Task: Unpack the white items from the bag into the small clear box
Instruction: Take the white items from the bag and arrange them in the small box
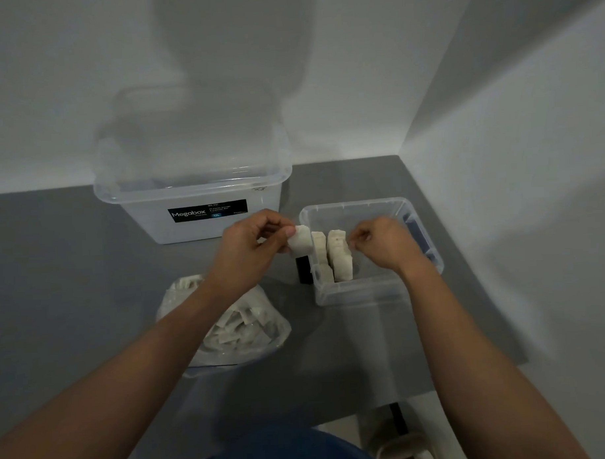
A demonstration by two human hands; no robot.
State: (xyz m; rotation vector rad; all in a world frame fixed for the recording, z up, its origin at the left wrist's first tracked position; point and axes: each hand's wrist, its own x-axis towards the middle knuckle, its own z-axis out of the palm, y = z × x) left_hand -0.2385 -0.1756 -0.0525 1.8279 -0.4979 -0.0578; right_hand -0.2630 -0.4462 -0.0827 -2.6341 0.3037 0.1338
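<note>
Head view: a grey table (73, 271) fills the middle of the frame, set into a corner of pale walls. At centre right sits the small clear box (371, 288), open-topped, with white packets (339, 255) standing on edge in a row against its left wall. The left hand (250, 248), just left of the box's upper left corner, pinches a single white packet (300, 239) between thumb and curled fingers, holding it at the rim, close beside the standing row. The right hand (384, 243) reaches down into the box from the right; its thumb and forefinger are closed at the top edge of the rightmost standing packet, though whether they actually grip it or only steady it I cannot tell. Below the left forearm, at lower centre, lies the clear plastic bag (243, 331), slumped on the table and holding a heap of white packets. In the upper left of the frame stands a larger lidded clear tub (190, 185) with a black Megabox label, well apart from the small box. A dark object (303, 270) sits against the small box's left outer wall; what it is cannot be made out.
</note>
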